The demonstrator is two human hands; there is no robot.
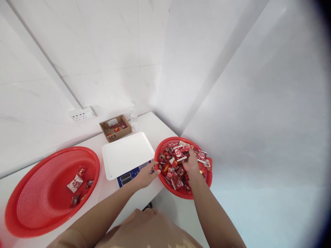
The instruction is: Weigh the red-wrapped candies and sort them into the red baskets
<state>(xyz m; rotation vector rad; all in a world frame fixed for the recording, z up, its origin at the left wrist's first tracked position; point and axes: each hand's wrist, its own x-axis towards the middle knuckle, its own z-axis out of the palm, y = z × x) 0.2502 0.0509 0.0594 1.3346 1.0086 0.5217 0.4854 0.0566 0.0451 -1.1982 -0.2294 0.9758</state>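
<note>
Red mesh basket (31, 203) at far left on the white table (157, 127), wide and shallow, holding only a few small red-and-white wrapped sweets (75, 183). Next along, a white-topped weighing scale (126, 153) with a blue front panel; behind it, a small open cardboard box (115, 128) near the wall. Left hand (148, 174) resting at the near rim of the smaller red basket (165, 182), just beside the scale's corner — fingers loosely extended, nothing visibly held. Smaller basket heaped with sweets in glossy red wrappers (173, 162). Right hand (191, 162) buried palm-down in that heap, fingers curled into the pile; whether closed on any sweets cannot be told, fingertips hidden. Likely handling of the sweets — light, small, slick foil or plastic wrap, crinkly and prone to slipping from a loose grasp; best scooped in a cupped handful or pinched singly at the twisted or sealed wrapper ends.
</note>
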